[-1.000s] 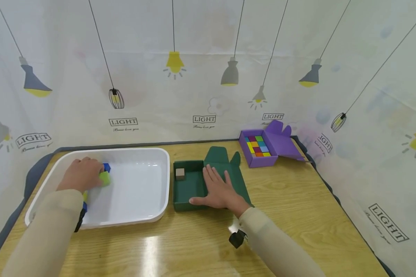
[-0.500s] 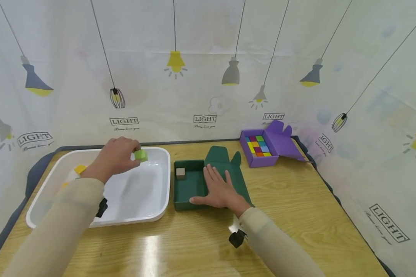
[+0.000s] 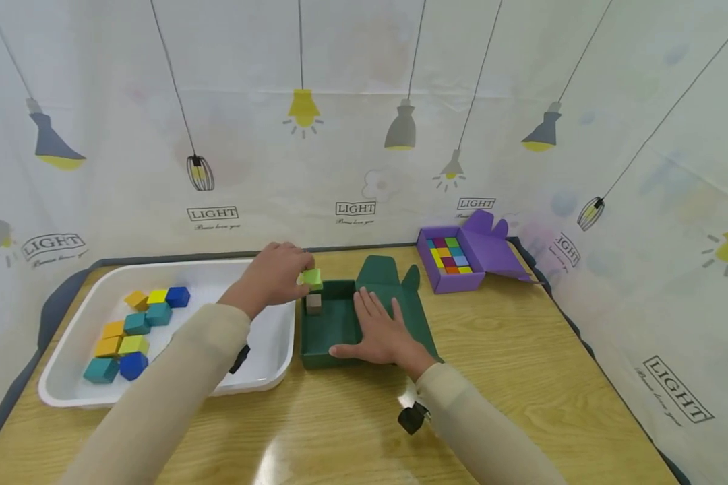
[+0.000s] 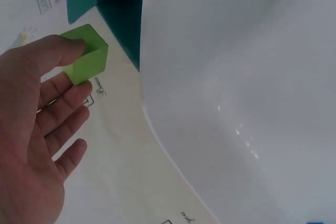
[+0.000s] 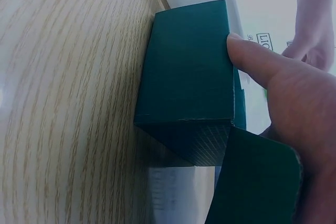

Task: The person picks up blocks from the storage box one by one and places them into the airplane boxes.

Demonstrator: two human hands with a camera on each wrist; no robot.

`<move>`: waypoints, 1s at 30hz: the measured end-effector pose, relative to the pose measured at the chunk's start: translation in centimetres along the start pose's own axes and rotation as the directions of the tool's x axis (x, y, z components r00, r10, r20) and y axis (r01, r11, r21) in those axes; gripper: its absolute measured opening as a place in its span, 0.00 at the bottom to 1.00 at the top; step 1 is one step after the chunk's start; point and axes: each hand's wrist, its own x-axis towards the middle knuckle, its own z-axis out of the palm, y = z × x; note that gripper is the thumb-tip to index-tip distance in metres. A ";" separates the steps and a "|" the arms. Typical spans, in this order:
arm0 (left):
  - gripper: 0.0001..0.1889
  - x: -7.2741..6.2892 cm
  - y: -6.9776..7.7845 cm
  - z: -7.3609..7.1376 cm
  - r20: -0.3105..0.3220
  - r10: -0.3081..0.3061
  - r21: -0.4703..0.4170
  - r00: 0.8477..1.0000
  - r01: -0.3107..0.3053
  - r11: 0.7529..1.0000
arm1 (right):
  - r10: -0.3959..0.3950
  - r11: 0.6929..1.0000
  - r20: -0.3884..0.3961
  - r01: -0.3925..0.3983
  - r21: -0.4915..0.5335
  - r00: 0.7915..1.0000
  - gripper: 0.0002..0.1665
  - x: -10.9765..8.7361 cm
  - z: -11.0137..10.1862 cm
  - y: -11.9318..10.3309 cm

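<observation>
Between thumb and fingertips my left hand (image 3: pixel 277 275) pinches a light green cube (image 3: pixel 312 279), held above the back left corner of an open green box (image 3: pixel 332 362). The left wrist view shows the same green cube (image 4: pixel 86 53) under the thumb, the other fingers half bent. Inside the box, a brown wooden cube (image 3: pixel 313 304) sits in the back left area. My right hand (image 3: pixel 383 330) lies spread over the box's right side and its folded-back lid (image 3: pixel 414 316). In the right wrist view, the thumb of my right hand (image 5: pixel 299 95) touches the box's top edge.
A white tray (image 3: pixel 243 387) on the left holds several orange, yellow, teal and blue cubes (image 3: pixel 136 323). At the back right stands an open purple box (image 3: pixel 461 283) filled with colourful cubes. A printed sheet wall (image 3: pixel 267 182) rises behind the wooden table (image 3: pixel 522 350).
My left hand picked up the light green cube from the white tray and carried it right, over the green box's back left corner. My right hand stayed in place.
</observation>
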 end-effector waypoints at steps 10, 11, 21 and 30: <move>0.19 2.4 2.8 2.1 0.106 0.058 0.094 0.993 -0.068 0.993 | 0.003 1.000 -0.004 -0.003 -0.006 1.000 0.67 -0.1 0.2 0.0; 0.19 2.5 2.9 2.3 0.103 0.060 0.104 0.993 -0.071 0.992 | 0.003 1.000 -0.005 -0.003 -0.008 1.000 0.67 -0.1 0.2 0.0; 0.14 2.8 2.8 3.7 0.053 0.137 0.252 0.989 -0.146 0.957 | -0.003 1.000 -0.013 0.003 -0.006 1.000 0.67 -0.2 0.1 -0.2; 0.11 3.5 2.7 5.4 0.098 0.127 0.323 0.987 -0.152 0.934 | 0.004 1.000 -0.013 -0.004 -0.010 1.000 0.68 -0.2 0.1 0.0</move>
